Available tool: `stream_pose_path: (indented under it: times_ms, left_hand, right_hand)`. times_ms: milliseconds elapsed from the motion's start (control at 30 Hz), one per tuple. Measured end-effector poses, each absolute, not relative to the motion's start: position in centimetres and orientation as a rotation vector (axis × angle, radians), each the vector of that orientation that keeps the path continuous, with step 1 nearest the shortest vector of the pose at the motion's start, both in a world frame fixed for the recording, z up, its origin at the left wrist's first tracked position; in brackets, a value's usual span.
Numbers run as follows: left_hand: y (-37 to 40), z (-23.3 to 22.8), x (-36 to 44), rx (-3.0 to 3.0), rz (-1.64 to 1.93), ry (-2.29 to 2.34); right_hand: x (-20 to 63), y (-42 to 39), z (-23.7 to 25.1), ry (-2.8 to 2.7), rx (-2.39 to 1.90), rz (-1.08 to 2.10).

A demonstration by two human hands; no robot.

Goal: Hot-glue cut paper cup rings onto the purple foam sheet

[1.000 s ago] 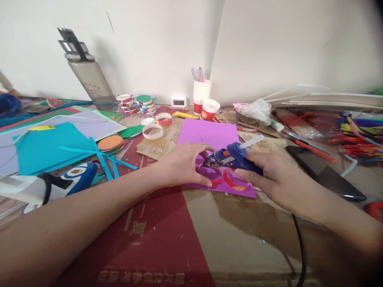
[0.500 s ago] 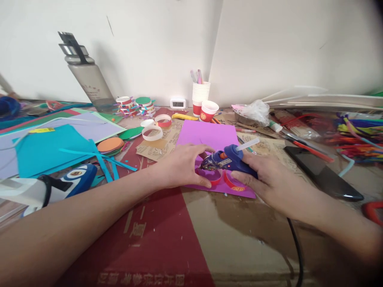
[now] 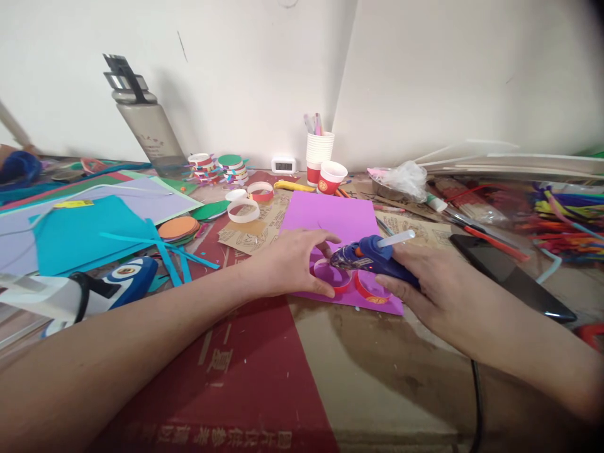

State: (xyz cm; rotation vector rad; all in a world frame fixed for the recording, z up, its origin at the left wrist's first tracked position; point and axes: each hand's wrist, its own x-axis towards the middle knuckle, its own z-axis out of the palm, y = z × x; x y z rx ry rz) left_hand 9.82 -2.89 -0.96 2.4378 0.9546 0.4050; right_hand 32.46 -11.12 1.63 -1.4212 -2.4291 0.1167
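Observation:
My right hand grips a blue hot glue gun with a white glue stick poking out its back. Its nozzle points left at a red paper ring lying on a purple paper sheet. My left hand rests on the sheet, its fingers and thumb curled around that ring. A second red ring sits just right of the first, under the gun. The gun's black cord runs toward me.
Cardboard covers the table. At the left lie teal, lilac and green paper sheets, orange discs and a blue-white tool. White paper rings, stacked cups and a bottle stand behind. A black phone and pipe cleaners lie right.
The glue gun and my right hand have shifted slightly right and tilted lower. My left hand stays around the ring. The view has shifted a little.

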Motion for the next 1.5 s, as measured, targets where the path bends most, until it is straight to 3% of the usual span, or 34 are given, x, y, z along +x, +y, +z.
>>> stream_pose_path:
  times_ms: [1500]
  left_hand:
    - [-2.9, -1.0, 9.8, 2.428, 0.370, 1.063]
  right_hand:
    - [32.8, -11.2, 2.0, -2.464, -1.382, 0.060]
